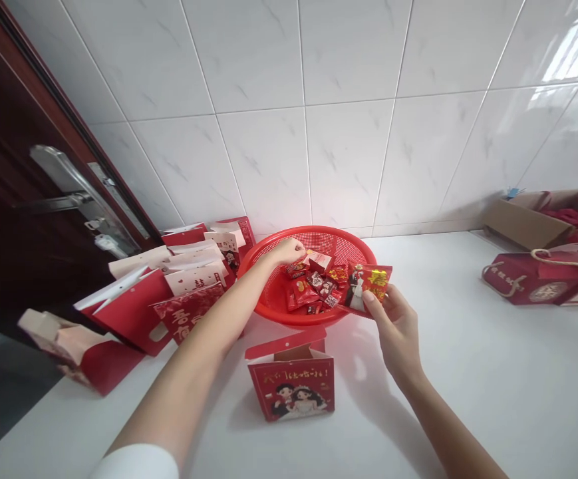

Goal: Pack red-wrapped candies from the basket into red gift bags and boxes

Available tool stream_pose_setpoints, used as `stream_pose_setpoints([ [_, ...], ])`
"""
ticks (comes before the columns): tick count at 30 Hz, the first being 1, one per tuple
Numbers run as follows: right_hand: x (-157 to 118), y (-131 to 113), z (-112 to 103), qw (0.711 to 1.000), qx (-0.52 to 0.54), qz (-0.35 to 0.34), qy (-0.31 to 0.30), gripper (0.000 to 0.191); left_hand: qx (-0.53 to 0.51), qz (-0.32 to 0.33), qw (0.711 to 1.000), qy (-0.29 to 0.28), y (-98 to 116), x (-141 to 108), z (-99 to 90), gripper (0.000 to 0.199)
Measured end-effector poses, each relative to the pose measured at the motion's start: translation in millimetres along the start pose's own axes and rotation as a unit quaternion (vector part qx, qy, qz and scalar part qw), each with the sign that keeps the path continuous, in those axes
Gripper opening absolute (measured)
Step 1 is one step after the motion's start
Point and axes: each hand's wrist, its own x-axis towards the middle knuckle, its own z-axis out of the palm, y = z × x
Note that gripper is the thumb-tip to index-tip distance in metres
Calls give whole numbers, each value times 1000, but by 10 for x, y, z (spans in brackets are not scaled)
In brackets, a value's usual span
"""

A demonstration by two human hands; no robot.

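A red plastic basket (pixel 328 234) holds several small red candy packets (pixel 302 293) and a small white-and-red box (pixel 320 261). My left hand (pixel 287 251) reaches over its left side, fingers drawn together just above the packets; whether anything is pinched there is hidden. Between the thumb and fingers of my right hand (pixel 396 319) is a red snack packet (pixel 361 286) with gold lettering and a bridal-couple picture, held at the basket's right rim. In front of the basket stands an open red gift box (pixel 293 392) with a cartoon couple printed on it.
Several open red and white gift boxes (pixel 139 309) stand to the left, near a dark door (pixel 4 166) with a metal handle. On the right are a dark red box with a cord handle (pixel 538 276) and a cardboard carton (pixel 525 223). White tiles line the wall behind.
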Motion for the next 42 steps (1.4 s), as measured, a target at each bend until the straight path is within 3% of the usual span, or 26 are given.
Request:
stream_pose_setpoints([
  [3, -21, -20, 20, 1000, -6, 5, 8, 31, 6, 3, 1000, -18, -86, 15, 81, 20],
  [9, -31, -44, 34, 1000, -8, 0, 11, 28, -9, 32, 996, -81, -64, 37, 198, 40],
  [21, -20, -34, 21, 1000, -19, 2, 12, 29, -14, 34, 989, -141, 10, -21, 176, 64],
  [27, -15, -28, 25, 1000, 3, 7, -1, 30, -28, 53, 993, -102, 98, -57, 164, 23],
  [32, -2, -20, 25, 1000, 1, 6, 3, 31, -14, 57, 998, -14, 137, -41, 134, 27],
  [37, -1, -15, 24, 1000, 13, 9, 9, 29, 51, 12, 994, 98, 130, -50, 41, 28],
  [39, -5, -11, 20, 1000, 12, 10, 13, 27, 73, -11, 993, 92, 114, -67, 29, 26],
  [42, -10, -10, 16, 1000, 4, 10, 22, 25, 96, -35, 994, 25, 96, -92, 64, 21],
])
